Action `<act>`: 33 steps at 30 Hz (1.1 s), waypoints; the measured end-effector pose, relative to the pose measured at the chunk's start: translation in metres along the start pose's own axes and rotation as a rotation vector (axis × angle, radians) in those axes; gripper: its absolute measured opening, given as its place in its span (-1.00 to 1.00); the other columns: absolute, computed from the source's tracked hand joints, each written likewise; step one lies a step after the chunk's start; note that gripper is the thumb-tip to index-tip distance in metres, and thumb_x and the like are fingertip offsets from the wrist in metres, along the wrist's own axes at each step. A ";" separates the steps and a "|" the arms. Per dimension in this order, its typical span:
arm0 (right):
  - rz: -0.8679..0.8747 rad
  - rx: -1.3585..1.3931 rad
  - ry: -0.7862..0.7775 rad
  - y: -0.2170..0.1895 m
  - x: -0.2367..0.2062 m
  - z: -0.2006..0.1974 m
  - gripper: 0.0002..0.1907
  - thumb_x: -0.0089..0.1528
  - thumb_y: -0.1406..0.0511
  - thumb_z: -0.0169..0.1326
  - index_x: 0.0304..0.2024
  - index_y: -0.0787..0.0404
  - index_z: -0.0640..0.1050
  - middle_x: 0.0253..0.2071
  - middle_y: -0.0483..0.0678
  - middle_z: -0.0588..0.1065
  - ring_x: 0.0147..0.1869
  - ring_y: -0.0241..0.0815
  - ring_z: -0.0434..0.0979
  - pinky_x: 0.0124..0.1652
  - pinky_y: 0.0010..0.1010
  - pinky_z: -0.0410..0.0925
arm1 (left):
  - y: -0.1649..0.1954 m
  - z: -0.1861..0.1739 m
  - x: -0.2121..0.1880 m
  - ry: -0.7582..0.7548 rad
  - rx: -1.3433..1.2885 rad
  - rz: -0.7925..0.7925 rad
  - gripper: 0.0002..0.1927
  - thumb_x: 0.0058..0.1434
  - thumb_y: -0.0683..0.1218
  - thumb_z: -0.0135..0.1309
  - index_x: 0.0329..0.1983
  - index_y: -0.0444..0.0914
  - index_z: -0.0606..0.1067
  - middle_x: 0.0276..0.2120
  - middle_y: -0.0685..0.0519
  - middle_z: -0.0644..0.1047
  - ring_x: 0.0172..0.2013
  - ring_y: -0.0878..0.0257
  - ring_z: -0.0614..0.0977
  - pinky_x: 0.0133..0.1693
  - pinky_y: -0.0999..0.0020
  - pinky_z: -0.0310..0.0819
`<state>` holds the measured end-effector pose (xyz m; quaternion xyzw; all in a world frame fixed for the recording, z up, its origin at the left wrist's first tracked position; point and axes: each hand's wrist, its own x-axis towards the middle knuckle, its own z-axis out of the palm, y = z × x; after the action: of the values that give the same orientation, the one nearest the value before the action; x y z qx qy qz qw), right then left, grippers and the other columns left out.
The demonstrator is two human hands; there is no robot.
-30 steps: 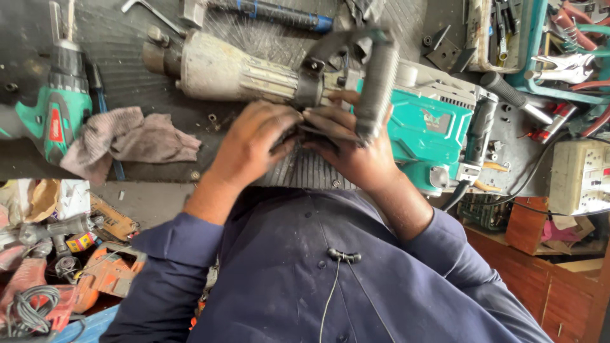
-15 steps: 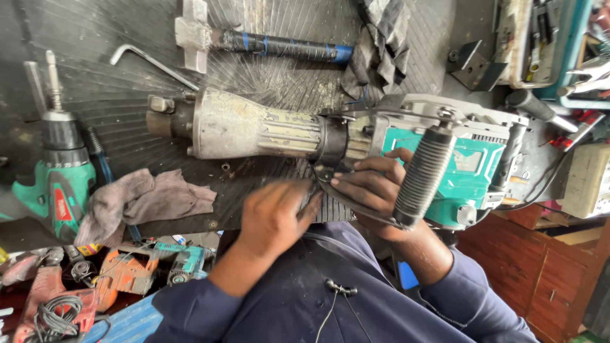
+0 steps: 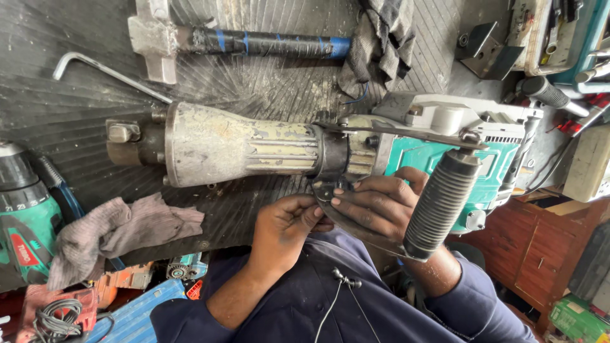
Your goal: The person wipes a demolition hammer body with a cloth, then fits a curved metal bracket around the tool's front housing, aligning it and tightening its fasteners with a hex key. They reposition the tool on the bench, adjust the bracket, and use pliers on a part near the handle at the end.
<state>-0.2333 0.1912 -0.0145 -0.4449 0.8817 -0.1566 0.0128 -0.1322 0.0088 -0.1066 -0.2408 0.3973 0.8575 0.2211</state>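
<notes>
A large demolition hammer (image 3: 241,146) lies across the ribbed black mat, with a worn cream barrel and a teal body (image 3: 495,159). Its black ribbed side handle (image 3: 441,203) hangs from a metal clamp bracket (image 3: 356,225) around the collar. My left hand (image 3: 286,225) pinches the bracket's near edge just below the collar. Beside it, my right hand (image 3: 378,206) grips the same bracket, fingers laid over the strap and touching the left fingertips.
A hammer with a blue-taped handle (image 3: 254,43) and a bent hex key (image 3: 105,73) lie further up the mat. A dark cloth (image 3: 381,38), a grey rag (image 3: 121,232), a teal drill (image 3: 22,216) and orange tool parts (image 3: 127,279) surround the work.
Both hands have come down from the top of the collar to the bracket on its near side. The side handle now points toward me. The view has moved closer.
</notes>
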 end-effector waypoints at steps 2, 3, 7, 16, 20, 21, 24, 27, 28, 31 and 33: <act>0.010 0.002 -0.006 -0.001 0.000 0.000 -0.63 0.18 0.14 0.33 0.05 -0.07 0.66 -0.03 -0.36 0.58 0.15 -0.30 0.48 0.07 -0.27 0.27 | 0.003 0.003 -0.003 0.058 0.141 0.113 -0.80 0.31 -0.19 0.16 -0.11 -0.46 0.59 -0.31 -0.06 0.69 -0.31 0.25 0.73 -0.23 0.40 0.68; 0.014 0.004 -0.005 -0.001 0.000 -0.001 -0.63 0.17 0.14 0.33 0.04 -0.07 0.66 -0.03 -0.37 0.58 0.14 -0.30 0.48 0.06 -0.27 0.27 | 0.006 0.003 -0.005 0.081 0.232 0.199 -0.81 0.28 -0.21 0.19 -0.13 -0.46 0.60 -0.32 -0.06 0.69 -0.32 0.26 0.72 -0.27 0.41 0.66; 0.033 0.013 -0.016 -0.003 -0.002 0.000 -0.62 0.14 0.15 0.33 0.02 -0.06 0.67 -0.03 -0.37 0.59 0.14 -0.29 0.48 0.06 -0.30 0.29 | 0.018 0.002 -0.004 0.194 0.698 0.483 -0.82 0.16 -0.22 0.27 -0.21 -0.42 0.58 -0.30 -0.06 0.67 -0.29 0.29 0.75 -0.29 0.44 0.65; 0.013 0.058 -0.044 0.003 -0.009 0.004 -0.57 0.10 0.19 0.26 0.05 0.00 0.68 0.00 -0.29 0.61 0.17 -0.24 0.50 0.09 -0.32 0.30 | 0.028 -0.008 0.008 -0.260 -0.061 -0.138 -0.72 0.43 -0.17 -0.18 -0.15 -0.39 0.55 -0.35 0.00 0.67 -0.30 0.29 0.73 -0.19 0.40 0.67; -0.005 0.059 -0.008 0.004 -0.009 0.004 -0.60 0.14 0.15 0.28 0.05 -0.02 0.66 -0.03 -0.33 0.58 0.15 -0.26 0.47 0.08 -0.28 0.28 | 0.028 -0.002 0.005 -0.072 0.079 0.016 -0.88 0.28 -0.23 0.09 -0.19 -0.41 0.54 -0.36 -0.05 0.65 -0.34 0.25 0.74 -0.26 0.36 0.69; -0.003 0.064 -0.006 0.003 -0.009 0.005 -0.60 0.15 0.15 0.29 0.05 -0.02 0.66 -0.04 -0.33 0.58 0.15 -0.26 0.48 0.07 -0.29 0.28 | 0.029 0.000 0.004 -0.010 0.310 0.170 -0.86 0.24 -0.22 0.14 -0.19 -0.42 0.55 -0.35 -0.05 0.66 -0.33 0.25 0.75 -0.26 0.38 0.69; 0.011 0.056 -0.003 0.001 -0.009 0.005 -0.60 0.15 0.16 0.31 0.06 -0.02 0.67 -0.06 -0.32 0.57 0.15 -0.26 0.48 0.05 -0.31 0.28 | 0.032 0.005 0.005 0.078 0.634 0.276 -0.80 0.16 -0.17 0.25 -0.23 -0.40 0.56 -0.35 -0.05 0.67 -0.37 0.27 0.75 -0.34 0.40 0.67; 0.017 0.037 -0.019 0.000 -0.009 0.004 -0.59 0.14 0.19 0.31 0.06 -0.02 0.67 -0.04 -0.32 0.58 0.16 -0.25 0.48 0.06 -0.33 0.28 | 0.036 0.003 0.007 0.028 0.688 0.069 -0.85 0.23 -0.16 0.19 -0.21 -0.35 0.59 -0.42 -0.02 0.69 -0.42 0.30 0.75 -0.36 0.37 0.64; 0.024 0.037 -0.024 -0.001 -0.009 0.004 -0.59 0.14 0.18 0.31 0.06 -0.03 0.67 -0.05 -0.33 0.58 0.16 -0.25 0.48 0.06 -0.32 0.27 | 0.037 0.002 0.007 -0.007 0.691 -0.028 -0.87 0.27 -0.16 0.14 -0.20 -0.33 0.60 -0.44 -0.01 0.69 -0.43 0.32 0.76 -0.35 0.35 0.62; 0.022 0.042 -0.037 0.001 -0.009 0.004 -0.58 0.12 0.19 0.29 0.06 -0.02 0.67 -0.07 -0.33 0.58 0.14 -0.25 0.48 0.06 -0.30 0.27 | 0.036 -0.006 0.005 -0.223 0.443 -0.004 -0.84 0.39 -0.17 0.05 -0.09 -0.36 0.57 -0.30 -0.02 0.69 -0.24 0.31 0.72 -0.17 0.36 0.62; 0.015 0.054 -0.035 0.001 -0.008 0.004 -0.58 0.12 0.18 0.28 0.05 -0.03 0.67 -0.08 -0.33 0.58 0.14 -0.25 0.48 0.06 -0.29 0.27 | 0.032 -0.009 0.003 -0.276 0.187 -0.052 -0.73 0.44 -0.12 -0.09 0.00 -0.39 0.53 -0.20 -0.03 0.67 -0.16 0.27 0.72 -0.08 0.34 0.65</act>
<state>-0.2288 0.1974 -0.0192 -0.4404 0.8801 -0.1724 0.0412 -0.1509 -0.0165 -0.0945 -0.1094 0.4347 0.8357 0.3172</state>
